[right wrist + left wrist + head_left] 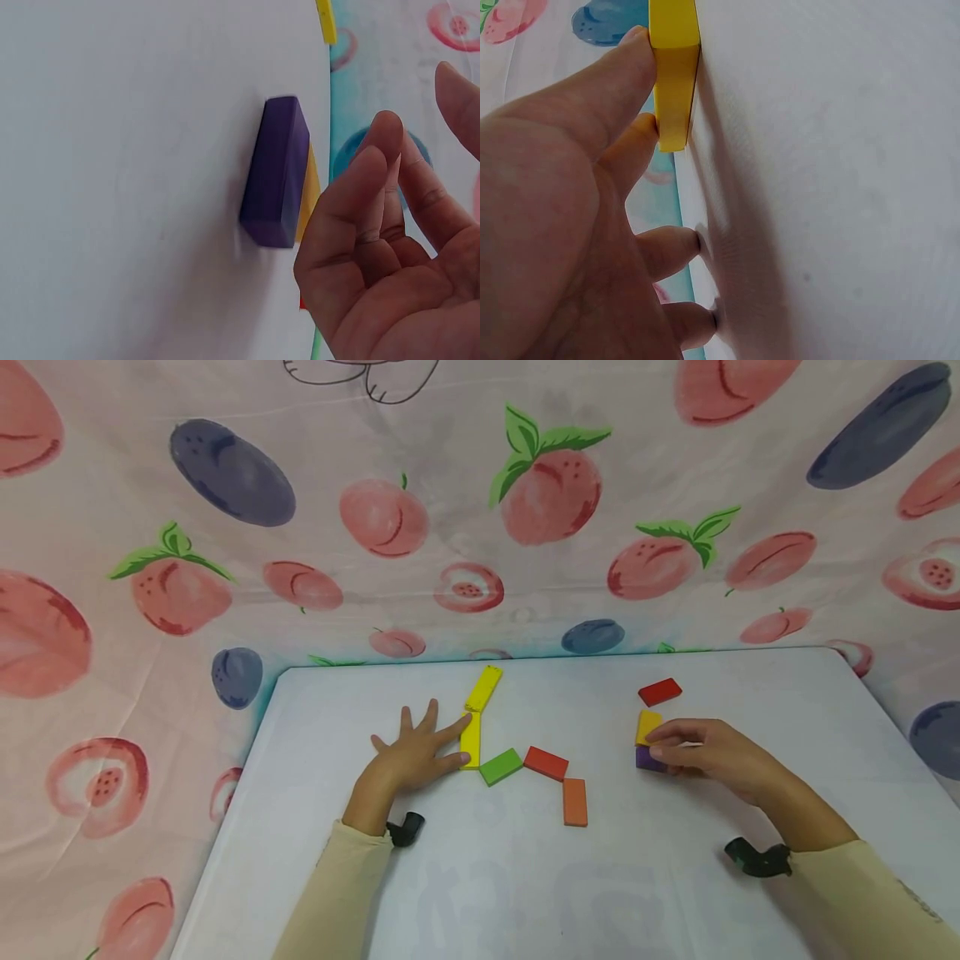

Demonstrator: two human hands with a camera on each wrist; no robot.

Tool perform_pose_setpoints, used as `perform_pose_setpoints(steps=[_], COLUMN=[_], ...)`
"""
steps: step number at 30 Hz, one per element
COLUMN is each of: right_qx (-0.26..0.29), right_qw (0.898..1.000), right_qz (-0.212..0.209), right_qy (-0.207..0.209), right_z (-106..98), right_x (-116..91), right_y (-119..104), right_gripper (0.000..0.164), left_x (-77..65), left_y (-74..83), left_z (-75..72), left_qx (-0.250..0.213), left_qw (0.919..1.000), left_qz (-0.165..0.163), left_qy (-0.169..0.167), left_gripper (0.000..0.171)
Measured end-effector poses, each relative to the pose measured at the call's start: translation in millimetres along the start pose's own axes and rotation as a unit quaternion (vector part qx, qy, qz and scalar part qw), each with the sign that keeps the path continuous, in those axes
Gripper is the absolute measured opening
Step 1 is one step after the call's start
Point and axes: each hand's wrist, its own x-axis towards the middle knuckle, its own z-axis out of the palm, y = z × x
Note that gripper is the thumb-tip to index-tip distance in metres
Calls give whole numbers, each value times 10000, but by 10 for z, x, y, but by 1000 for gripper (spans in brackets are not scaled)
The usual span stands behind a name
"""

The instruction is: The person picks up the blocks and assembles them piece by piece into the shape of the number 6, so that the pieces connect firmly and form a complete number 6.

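Note:
My left hand point(412, 758), fingers spread, touches the left side of a yellow block point(471, 735) with thumb and forefinger. In the left wrist view the thumb and a finger rest against that yellow block point(676, 90), while two other fingertips press the table. My right hand point(712, 756) hovers with loosely bent fingers beside a yellow-orange block point(647, 723) and a purple block point(647, 760), which lie end to end. The right wrist view shows nothing between those fingers, and the purple block point(274, 172) apart from them.
Another yellow block point(483, 687) adjoins the first one's far end. A green block point(501, 767), a red block point(546, 762) and an orange block point(575, 802) continue the bent line. A second red block point(660, 692) lies beyond the yellow-orange one on the white table point(487, 893).

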Motion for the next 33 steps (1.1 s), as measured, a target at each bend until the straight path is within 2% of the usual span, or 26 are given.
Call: perform_pose_setpoints(steps=[19, 24, 33], right_qx=[-102, -81, -161], right_qw=[9987, 9982, 9985], right_qz=[312, 454, 520], right_qy=[396, 384, 92], right_z=[-134, -161, -180], right_x=[57, 77, 106], right_y=[247, 283, 302], right_gripper=[58, 62, 60], left_x=[-15, -10, -23], left_y=[18, 22, 39], left_z=[-16, -16, -27], left_qx=[18, 20, 26], left_qw=[10000, 10000, 10000], left_qz=[-30, -44, -62], left_qy=[-10, 6, -13], left_gripper=[68, 69, 68])
